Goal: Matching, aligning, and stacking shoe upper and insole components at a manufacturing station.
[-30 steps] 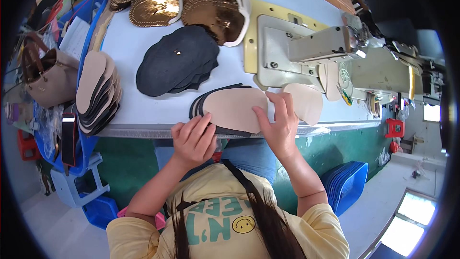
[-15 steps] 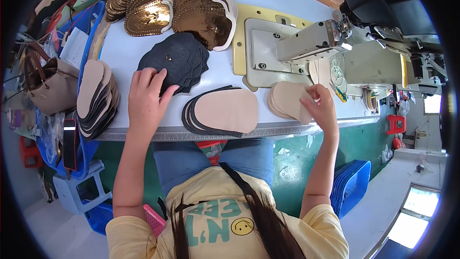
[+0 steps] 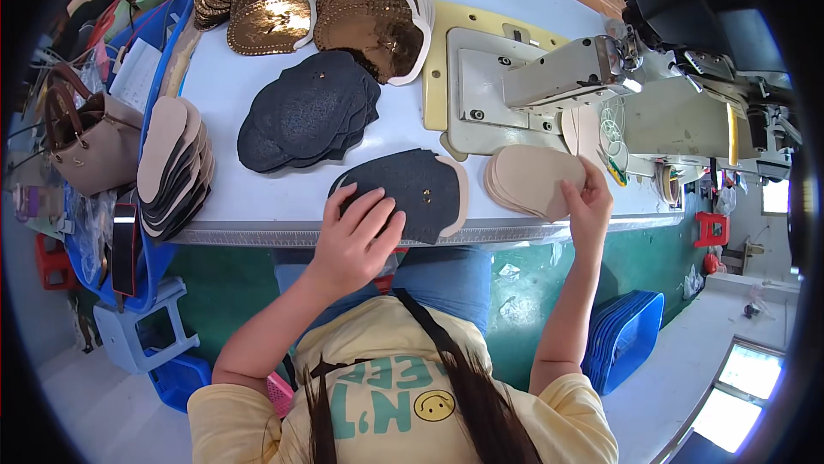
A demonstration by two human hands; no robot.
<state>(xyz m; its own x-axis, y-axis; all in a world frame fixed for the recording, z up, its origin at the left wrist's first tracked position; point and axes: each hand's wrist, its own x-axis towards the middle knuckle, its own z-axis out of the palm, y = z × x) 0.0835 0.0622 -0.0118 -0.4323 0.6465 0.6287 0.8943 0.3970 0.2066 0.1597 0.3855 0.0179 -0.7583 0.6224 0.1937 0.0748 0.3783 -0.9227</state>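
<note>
**Two hands at work along the front of a pale worktable**

Pale blue-white and well loaded, the worktable (image 3: 225,194) runs across the room, a ruled metal strip (image 3: 249,234) along its front edge. Below it we have a green floor (image 3: 225,292); bright window panes (image 3: 745,374) glare at lower right. A sewing machine (image 3: 562,82) sits on its yellow plate (image 3: 435,78) towards the right.

Now the count! Two gold stacks (image 3: 369,30) at the back, pale-edged and fanned. One black stack (image 3: 300,116) in front of them; its layers overlap too closely to number. One mixed stack (image 3: 172,151) of beige and black at far left. One handbag (image 3: 94,142) beside the table, one pale blue stool (image 3: 133,327), two red stools (image 3: 711,229), one at each side, and one nest of blue bins (image 3: 631,335), lower right.

And centre front, one black piece (image 3: 403,185) lies near the table's edge, a beige layer peeping out at its right end. The left hand (image 3: 360,232) is on it, fingers loosely parted and laid over its left part, clasping nothing that I can see. Just to the right, one beige pile (image 3: 524,176): the right hand (image 3: 590,202) has its right edge in a close pinch, thumb on top. How many layers are caught, I cannot tell.
</note>
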